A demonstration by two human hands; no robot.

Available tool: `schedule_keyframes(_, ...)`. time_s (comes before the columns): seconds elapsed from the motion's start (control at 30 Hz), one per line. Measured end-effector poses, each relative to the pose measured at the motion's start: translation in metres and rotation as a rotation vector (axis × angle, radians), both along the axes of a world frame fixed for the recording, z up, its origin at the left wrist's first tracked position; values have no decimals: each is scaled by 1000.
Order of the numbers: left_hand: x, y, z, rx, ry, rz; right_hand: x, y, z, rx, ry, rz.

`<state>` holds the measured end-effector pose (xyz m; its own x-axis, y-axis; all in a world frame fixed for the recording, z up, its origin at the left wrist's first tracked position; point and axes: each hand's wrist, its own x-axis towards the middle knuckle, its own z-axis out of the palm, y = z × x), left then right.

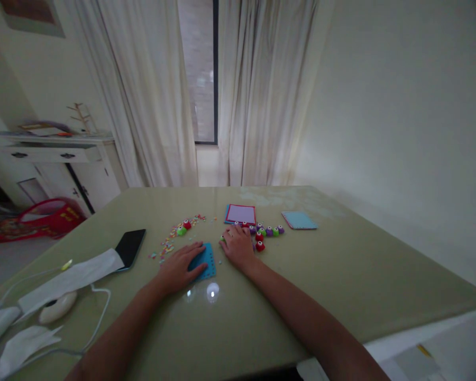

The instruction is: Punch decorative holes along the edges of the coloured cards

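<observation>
In the centre of the frame, the left hand [181, 267] lies flat on a blue square piece [209, 259], with the fingers spread and the thumb apart; it seems to press from above, perhaps so that the piece does not slide on the smooth, shining table [341, 275]. The right hand [238, 246], a little to the right, bends over a group of small toys with eyes [260, 246], coloured red, green and purple; its fingertips are hidden, so I cannot tell whether it grips one of them. Most toys are close together beside this hand, which probably makes them easy to reach. Behind them lies a lilac square with red edge [241, 214], and further right, well apart, a pale blue square [300, 220]. Left of centre, pastel bits [167, 244] are scattered loosely, with two more toys [184, 227] near. At the left, a dark flat device [130, 246] and a white paper strip [91, 271] lie aside, maybe for leaving the middle free.
</observation>
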<state>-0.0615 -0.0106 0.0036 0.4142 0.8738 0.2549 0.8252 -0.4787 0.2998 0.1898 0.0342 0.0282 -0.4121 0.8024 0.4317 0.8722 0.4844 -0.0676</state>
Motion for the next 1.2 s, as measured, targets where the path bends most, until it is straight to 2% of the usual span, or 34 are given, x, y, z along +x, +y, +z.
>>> schedule_keyframes(0.47, 0, -5, 2, 34, 37, -81, 14, -28, 2, 27, -46, -67)
schedule_keyframes(0.8, 4, -12, 7, 179, -23, -28, 23, -46, 2, 22, -25, -49)
schedule_keyframes(1.0, 1, -15, 14, 205, -27, 52, 26, -51, 1, 20, -26, -49)
schedule_keyframes(1.2, 2, -19, 16, 146, 30, 244, 25, -54, 0, 26, -9, -62)
